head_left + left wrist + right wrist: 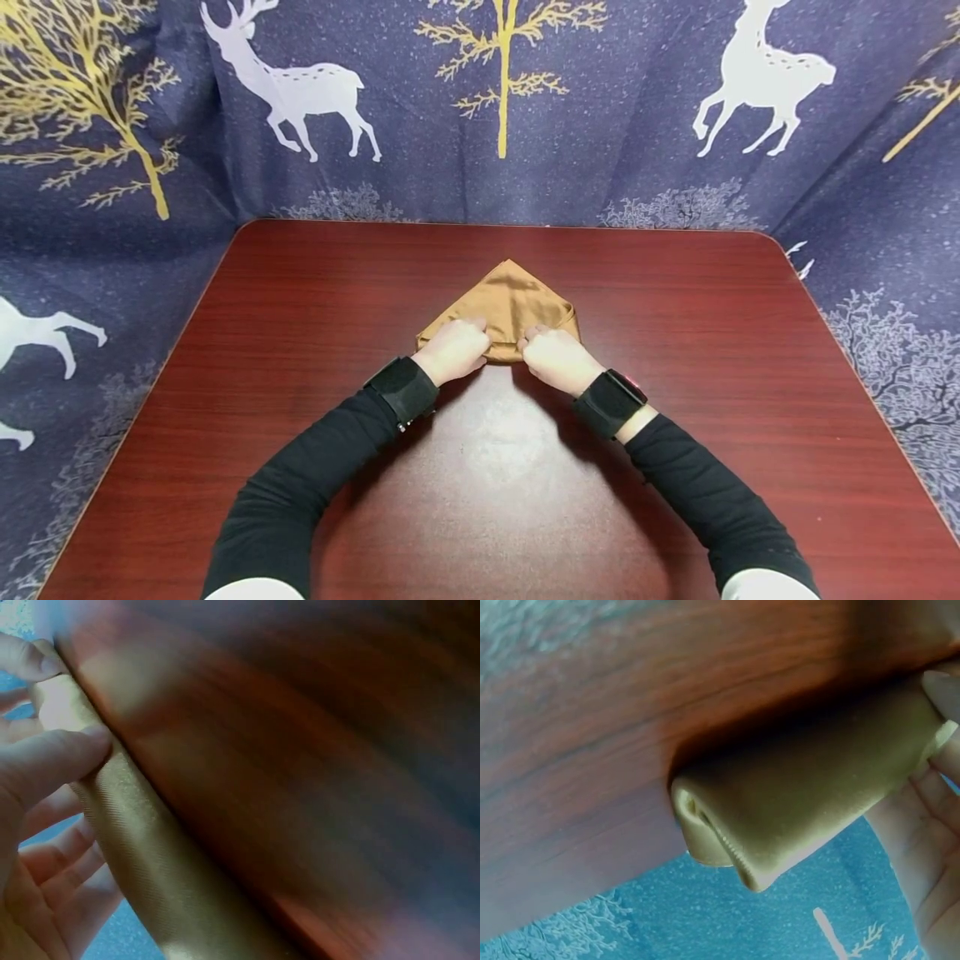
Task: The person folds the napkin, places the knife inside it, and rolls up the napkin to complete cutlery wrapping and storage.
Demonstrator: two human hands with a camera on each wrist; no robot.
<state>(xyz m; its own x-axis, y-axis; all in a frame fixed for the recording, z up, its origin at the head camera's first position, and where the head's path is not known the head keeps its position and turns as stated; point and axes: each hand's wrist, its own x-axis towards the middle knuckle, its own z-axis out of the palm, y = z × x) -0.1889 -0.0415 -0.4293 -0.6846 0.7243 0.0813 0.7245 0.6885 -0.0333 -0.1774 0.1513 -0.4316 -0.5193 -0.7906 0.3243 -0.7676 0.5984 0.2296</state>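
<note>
A golden-brown cloth (517, 298) lies on the table, folded to a point at its far end, with a thick fold along its near edge. At the left part of that edge, my left hand (453, 350) pinches the fold; the left wrist view has the thumb on top of the rolled cloth (142, 817) and fingers behind it. My right hand (557, 360) pinches the same edge a short way to the right. Layers show at the open end of the fold (802, 780) in the right wrist view, where this hand is partly cut off.
The reddish-brown table (322, 300) has rounded far corners. Behind and beside it hangs a dark blue fabric (420, 108) printed with white deer and yellow trees. Both forearms wear black sleeves and dark wrist bands (405, 389).
</note>
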